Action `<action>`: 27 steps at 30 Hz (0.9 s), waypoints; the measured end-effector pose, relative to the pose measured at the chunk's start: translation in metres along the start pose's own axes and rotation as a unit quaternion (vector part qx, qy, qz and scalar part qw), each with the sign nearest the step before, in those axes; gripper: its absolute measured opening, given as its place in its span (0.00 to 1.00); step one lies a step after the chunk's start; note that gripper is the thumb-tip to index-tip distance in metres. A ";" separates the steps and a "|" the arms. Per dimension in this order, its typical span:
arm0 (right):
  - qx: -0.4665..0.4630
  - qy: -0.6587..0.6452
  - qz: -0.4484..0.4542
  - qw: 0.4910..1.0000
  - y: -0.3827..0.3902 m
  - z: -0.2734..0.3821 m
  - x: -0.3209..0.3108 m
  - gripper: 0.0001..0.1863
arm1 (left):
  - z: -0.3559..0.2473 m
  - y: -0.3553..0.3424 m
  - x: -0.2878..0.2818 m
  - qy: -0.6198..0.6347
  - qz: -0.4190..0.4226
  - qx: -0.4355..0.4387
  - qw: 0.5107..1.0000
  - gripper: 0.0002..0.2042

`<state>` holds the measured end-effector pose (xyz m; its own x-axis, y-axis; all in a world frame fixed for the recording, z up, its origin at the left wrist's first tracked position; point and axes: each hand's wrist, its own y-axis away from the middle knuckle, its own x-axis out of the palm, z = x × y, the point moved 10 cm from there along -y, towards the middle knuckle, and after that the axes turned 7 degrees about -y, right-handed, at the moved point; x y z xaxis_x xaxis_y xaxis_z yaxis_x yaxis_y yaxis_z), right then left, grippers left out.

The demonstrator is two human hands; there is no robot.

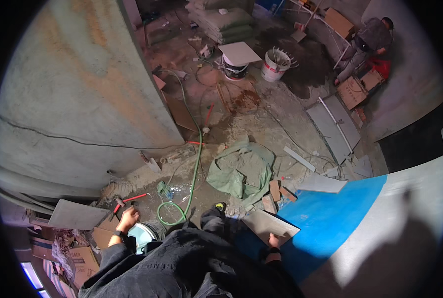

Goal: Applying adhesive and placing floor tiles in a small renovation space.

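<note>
Head view: the right hand [274,242] grips the near edge of a grey tile [270,226], holding it flat over the blue sheet [325,218]. The left hand [127,219] is loosely curled, well apart from the tile, just beside a red-handled hammer [128,199]. A green hose [194,169] and sack [241,171] lie on the rubble-strewn concrete floor [281,119], beside a curved wall [77,84].

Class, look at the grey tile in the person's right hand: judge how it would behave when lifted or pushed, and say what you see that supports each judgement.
The tile looks flat with straight edges, so it is probably stiff. It is thin and seemingly ceramic, so likely heavy for its size and apt to chip or crack if dropped. The right hand grips only its near edge, so it may tip away.
</note>
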<state>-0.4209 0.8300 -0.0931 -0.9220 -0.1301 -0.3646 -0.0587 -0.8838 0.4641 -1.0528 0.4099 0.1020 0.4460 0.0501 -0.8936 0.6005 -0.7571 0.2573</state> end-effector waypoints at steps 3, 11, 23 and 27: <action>0.125 0.005 0.139 0.982 -0.002 -0.037 0.008 0.14 | -0.069 -0.087 -0.093 0.171 -0.140 -0.143 0.965 0.09; 0.079 0.024 0.221 0.972 -0.072 0.029 0.073 0.09 | -0.205 -0.214 -0.090 0.200 0.021 -0.062 0.978 0.10; 0.147 -0.014 0.054 0.988 -0.263 0.282 0.119 0.17 | -0.315 -0.576 -0.051 0.186 0.064 0.069 0.978 0.10; 0.168 0.011 -0.035 0.985 -0.349 0.291 0.136 0.14 | -0.357 -0.755 -0.034 0.128 0.087 0.119 0.981 0.12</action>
<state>-0.6373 1.2515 -0.0700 -0.9027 -0.0872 -0.4213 -0.2488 -0.6930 0.6766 -1.2849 1.2125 0.0695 0.6975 0.0459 -0.7151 0.3432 -0.8975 0.2772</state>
